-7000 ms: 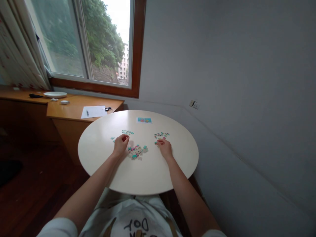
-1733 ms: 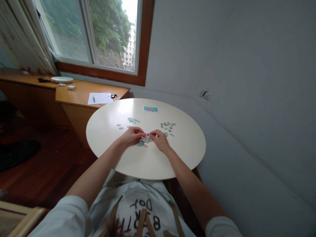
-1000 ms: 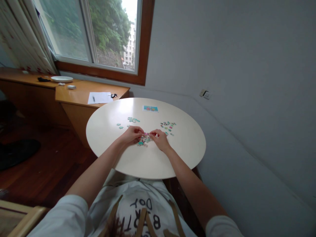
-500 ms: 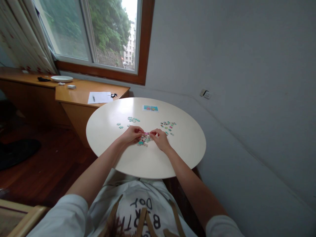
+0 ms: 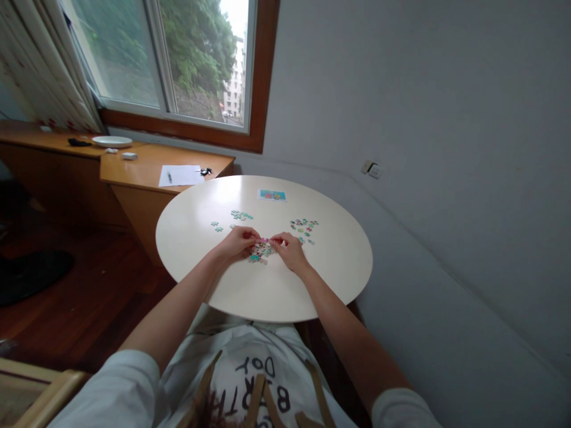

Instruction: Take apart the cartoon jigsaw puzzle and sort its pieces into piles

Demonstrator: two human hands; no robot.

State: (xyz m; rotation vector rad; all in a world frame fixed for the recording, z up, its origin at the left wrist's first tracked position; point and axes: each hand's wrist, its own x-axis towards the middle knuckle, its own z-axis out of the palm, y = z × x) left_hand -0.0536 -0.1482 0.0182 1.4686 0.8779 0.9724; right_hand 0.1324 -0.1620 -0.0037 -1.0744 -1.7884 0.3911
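Observation:
My left hand [image 5: 243, 241] and my right hand [image 5: 289, 249] meet over the middle of a round white table [image 5: 263, 300]. Between their fingertips are pink puzzle pieces [image 5: 264, 240], pinched from both sides; the exact outline is too small to make out. Just below lies a heap of loose jigsaw pieces [image 5: 259, 255], teal, white and mixed, partly hidden by my left fingers. More pieces lie in a teal group [image 5: 241, 216] beyond my left hand and a colourful group [image 5: 304, 226] beyond my right hand.
A small picture card [image 5: 272, 195] lies at the table's far side. Behind on the left, a wooden desk [image 5: 147, 156] holds a sheet of paper [image 5: 181, 175], keys [image 5: 206, 171] and a white plate [image 5: 111, 142]. A grey wall [image 5: 446, 148] stands to the right.

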